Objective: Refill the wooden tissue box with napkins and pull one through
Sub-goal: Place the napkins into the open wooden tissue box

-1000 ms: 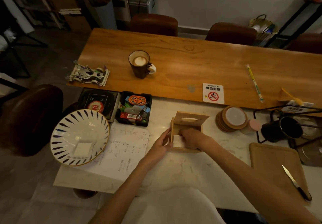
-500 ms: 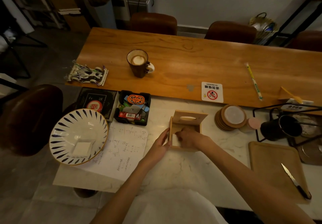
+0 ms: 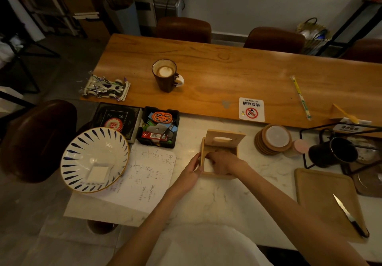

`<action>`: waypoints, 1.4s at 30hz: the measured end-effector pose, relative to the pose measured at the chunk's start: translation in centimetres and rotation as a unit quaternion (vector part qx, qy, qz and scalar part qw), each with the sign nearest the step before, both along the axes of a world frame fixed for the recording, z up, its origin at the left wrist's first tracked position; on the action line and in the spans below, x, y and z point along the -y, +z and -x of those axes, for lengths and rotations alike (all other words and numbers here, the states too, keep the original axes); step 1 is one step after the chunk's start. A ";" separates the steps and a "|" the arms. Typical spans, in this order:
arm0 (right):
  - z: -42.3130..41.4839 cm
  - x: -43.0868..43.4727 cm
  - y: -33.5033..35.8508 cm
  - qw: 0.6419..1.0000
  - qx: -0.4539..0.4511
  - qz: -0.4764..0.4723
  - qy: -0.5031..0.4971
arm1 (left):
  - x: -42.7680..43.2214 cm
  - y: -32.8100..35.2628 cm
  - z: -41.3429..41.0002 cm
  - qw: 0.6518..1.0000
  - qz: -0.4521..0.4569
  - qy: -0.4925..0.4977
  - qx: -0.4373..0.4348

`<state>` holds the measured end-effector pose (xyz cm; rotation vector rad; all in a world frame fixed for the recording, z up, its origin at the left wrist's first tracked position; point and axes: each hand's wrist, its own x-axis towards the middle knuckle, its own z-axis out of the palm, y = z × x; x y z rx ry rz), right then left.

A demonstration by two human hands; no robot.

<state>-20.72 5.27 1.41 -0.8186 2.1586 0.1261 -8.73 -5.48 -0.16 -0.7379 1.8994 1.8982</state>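
Note:
The wooden tissue box (image 3: 217, 176) sits on the marble table, and its lid (image 3: 224, 139) with the oval slot stands tilted up at the back. My left hand (image 3: 191, 172) grips the box's left wall. My right hand (image 3: 224, 161) is down inside the box with its fingers curled on the white napkins (image 3: 207, 166), which show only as a pale strip beside the hand. A further folded white napkin (image 3: 99, 173) lies in the blue-striped bowl (image 3: 70, 152) at the left.
A written paper sheet (image 3: 148, 179) lies left of the box, and a black tray of small items (image 3: 158, 129) sits behind it. A stack of coasters (image 3: 272, 139), a black mug (image 3: 332, 152) and a cutting board (image 3: 322, 195) with a knife (image 3: 349, 216) are at the right. A coffee mug (image 3: 165, 75) stands on the wooden table.
My right hand has shifted slightly inside the box, its fingers working on the napkins. My left hand stays on the box's left wall.

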 end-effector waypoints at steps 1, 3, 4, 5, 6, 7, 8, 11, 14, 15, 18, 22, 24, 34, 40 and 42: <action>0.0 0.0 -0.1 1.000 -0.010 0.001 0.003 | 0.0 0.0 0.0 1.000 0.001 -0.001 0.000; -0.1 -0.1 -0.3 0.999 -0.032 0.004 0.003 | -0.1 0.1 -0.1 1.000 0.005 -0.002 -0.001; -0.1 0.0 -0.3 0.999 -0.042 0.007 -0.001 | -0.1 0.1 -0.1 1.000 0.006 -0.003 -0.002; -0.1 0.0 -0.4 0.999 -0.047 0.013 -0.011 | -0.1 0.2 -0.1 1.000 0.006 -0.004 -0.003; -0.1 0.0 -0.4 0.998 -0.051 0.019 -0.022 | -0.2 0.2 -0.1 1.000 0.006 -0.005 -0.004; -0.1 0.1 -0.5 0.998 -0.052 0.024 -0.031 | -0.2 0.2 -0.1 1.000 0.007 -0.006 -0.006; -0.1 0.0 -0.6 0.997 -0.054 0.029 -0.036 | -0.2 0.2 -0.2 1.000 0.009 -0.006 -0.007; -0.3 -0.3 -0.8 0.997 -0.064 0.036 -0.031 | -0.2 0.2 -0.3 1.000 0.013 -0.005 -0.008; -0.5 -0.4 -1.1 0.997 -0.057 0.048 -0.036 | -0.2 0.2 -0.3 1.000 0.013 -0.003 -0.012; -0.6 -0.4 -1.1 0.997 -0.047 0.049 -0.040 | -0.2 0.2 -0.3 1.000 0.014 -0.003 -0.014; -0.6 -0.5 -1.1 0.997 -0.028 0.048 -0.051 | -0.3 0.1 -0.3 1.000 0.015 -0.004 -0.017; -0.8 -0.5 -0.7 0.996 -0.012 0.040 -0.073 | -0.4 -0.3 -0.4 1.000 0.020 0.000 -0.015; -1.1 -0.6 -0.7 0.996 0.000 0.046 -0.082 | -0.5 -0.5 -0.4 1.000 0.023 0.003 -0.013; -2.8 -2.4 0.8 0.985 0.004 0.106 -0.138 | -0.6 -0.5 -0.5 0.999 0.043 0.003 -0.021; -6.6 -9.0 1.5 0.820 -0.040 0.430 -0.376 | -0.7 -0.2 -1.0 1.000 0.015 0.004 -0.026; -7.4 -9.7 1.1 0.724 0.195 0.452 -0.484 | -0.8 -0.1 -1.3 0.999 -0.010 0.007 -0.030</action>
